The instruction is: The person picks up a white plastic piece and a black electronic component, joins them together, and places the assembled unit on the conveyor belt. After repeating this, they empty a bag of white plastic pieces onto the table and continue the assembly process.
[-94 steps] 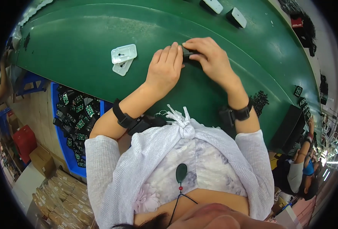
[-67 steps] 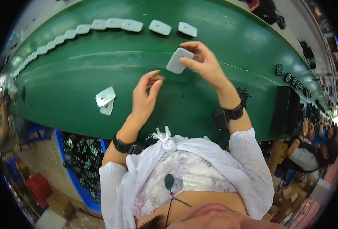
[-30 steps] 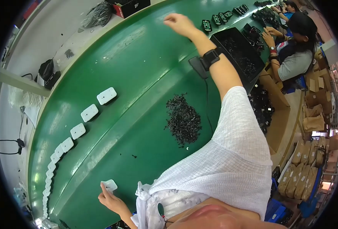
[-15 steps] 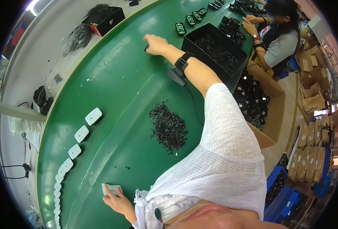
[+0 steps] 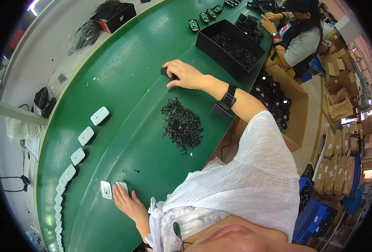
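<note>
My right hand (image 5: 187, 76) is closed round a small black plastic piece (image 5: 167, 73) above the green work surface (image 5: 127, 84). Its exact kind is hidden by my fingers. Nearer my body, my left hand (image 5: 130, 206) lies with fingers stretched out, partly covering a white plastic cover (image 5: 122, 186). Beside those fingers rests another white cover (image 5: 106, 190), its recessed side up. Between my hands spreads a pile of small black parts (image 5: 182, 126). On the left, a curved row of white rounded covers (image 5: 77, 156) runs toward the near edge.
A black bin (image 5: 219, 54) of small black parts stands beyond my right arm. A cardboard box (image 5: 297, 122) of black units is at the right. Green circuit boards in black housings (image 5: 193, 25) line the far side. A co-worker (image 5: 299, 42) sits at the far right.
My right hand has come nearer and to the right, now with a black piece visible in it. A second white cover now shows beside my left hand.
</note>
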The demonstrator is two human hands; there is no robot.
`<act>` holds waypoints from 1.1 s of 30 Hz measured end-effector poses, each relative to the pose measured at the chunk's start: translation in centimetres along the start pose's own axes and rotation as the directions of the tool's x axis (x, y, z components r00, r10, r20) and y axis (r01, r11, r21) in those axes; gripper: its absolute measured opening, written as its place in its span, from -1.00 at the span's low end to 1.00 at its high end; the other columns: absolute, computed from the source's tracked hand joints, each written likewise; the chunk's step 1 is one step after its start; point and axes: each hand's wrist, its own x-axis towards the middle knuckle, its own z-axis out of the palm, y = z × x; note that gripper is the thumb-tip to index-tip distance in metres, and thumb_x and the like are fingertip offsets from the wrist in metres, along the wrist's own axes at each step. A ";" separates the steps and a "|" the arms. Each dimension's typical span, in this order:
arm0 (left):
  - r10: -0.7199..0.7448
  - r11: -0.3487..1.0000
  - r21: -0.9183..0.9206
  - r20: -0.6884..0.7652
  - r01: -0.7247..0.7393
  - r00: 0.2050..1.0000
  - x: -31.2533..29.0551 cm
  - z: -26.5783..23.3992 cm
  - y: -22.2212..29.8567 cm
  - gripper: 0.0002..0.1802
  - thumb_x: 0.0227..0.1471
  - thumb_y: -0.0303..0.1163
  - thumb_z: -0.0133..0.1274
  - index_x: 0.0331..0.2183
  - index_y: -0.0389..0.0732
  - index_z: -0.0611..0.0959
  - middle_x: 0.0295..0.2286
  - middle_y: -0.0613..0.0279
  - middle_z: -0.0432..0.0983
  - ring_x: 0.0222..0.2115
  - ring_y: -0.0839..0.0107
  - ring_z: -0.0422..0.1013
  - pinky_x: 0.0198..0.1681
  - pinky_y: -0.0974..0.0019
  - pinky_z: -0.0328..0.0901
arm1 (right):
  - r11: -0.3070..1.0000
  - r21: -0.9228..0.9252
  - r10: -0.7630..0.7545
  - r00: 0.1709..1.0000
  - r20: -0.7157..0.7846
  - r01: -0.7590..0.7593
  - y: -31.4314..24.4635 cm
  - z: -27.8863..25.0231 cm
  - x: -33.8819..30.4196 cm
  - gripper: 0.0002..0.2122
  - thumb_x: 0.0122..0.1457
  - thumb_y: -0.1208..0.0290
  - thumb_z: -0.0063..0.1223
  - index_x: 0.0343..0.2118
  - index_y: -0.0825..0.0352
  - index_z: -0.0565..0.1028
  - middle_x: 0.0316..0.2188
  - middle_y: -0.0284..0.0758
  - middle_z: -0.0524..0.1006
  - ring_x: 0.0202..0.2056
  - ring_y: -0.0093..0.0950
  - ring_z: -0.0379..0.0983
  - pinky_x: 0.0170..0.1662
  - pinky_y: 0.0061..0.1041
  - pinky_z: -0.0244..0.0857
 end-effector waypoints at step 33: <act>-0.267 0.790 -0.603 -0.178 0.109 0.947 -1.0 -1.0 -1.7 -0.38 -0.16 -0.81 -0.09 0.01 -0.22 0.48 0.02 0.12 0.39 0.02 0.14 0.32 0.03 0.18 0.25 | 0.741 0.509 -0.636 0.702 0.322 0.438 -26.6 11.6 0.0 -0.67 -0.02 0.58 0.16 -0.13 0.36 0.47 -0.12 -0.25 0.51 -0.11 -0.25 0.41 -0.08 -0.36 0.35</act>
